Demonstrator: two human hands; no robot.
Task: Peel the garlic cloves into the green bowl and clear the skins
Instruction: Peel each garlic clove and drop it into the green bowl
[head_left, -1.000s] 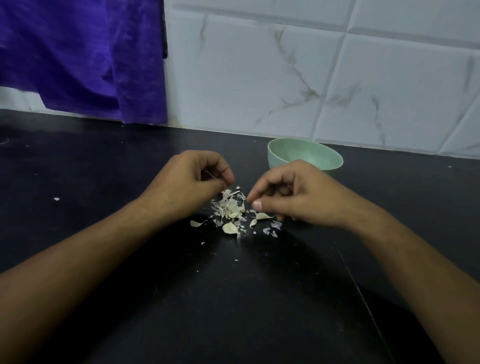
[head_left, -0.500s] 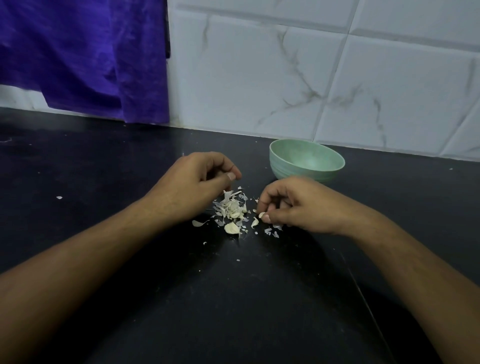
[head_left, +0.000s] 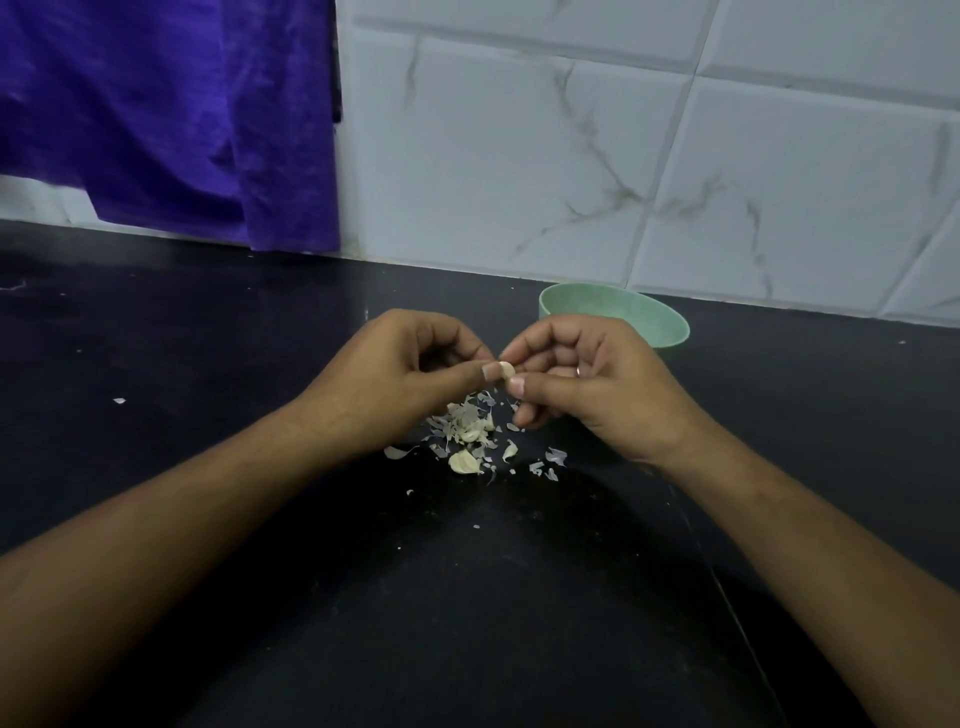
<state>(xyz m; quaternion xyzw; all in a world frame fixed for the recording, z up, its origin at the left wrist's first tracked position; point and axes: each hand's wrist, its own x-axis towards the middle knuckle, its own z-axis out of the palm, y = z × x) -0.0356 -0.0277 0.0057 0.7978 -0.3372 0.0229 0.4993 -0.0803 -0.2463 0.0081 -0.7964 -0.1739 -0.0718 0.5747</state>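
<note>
Small pale garlic clove is up in the air between both hands, above the pile of whitish papery skins on the black tabletop. Left hand and right hand: fingers of both clamped on the clove, thumb against forefinger. Round pale-green bowl sits just behind the right hand.

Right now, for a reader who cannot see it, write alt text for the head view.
The left hand and right hand pinch one garlic clove between them above a pile of papery skins on a black counter. A green bowl stands just behind the right hand.
</note>
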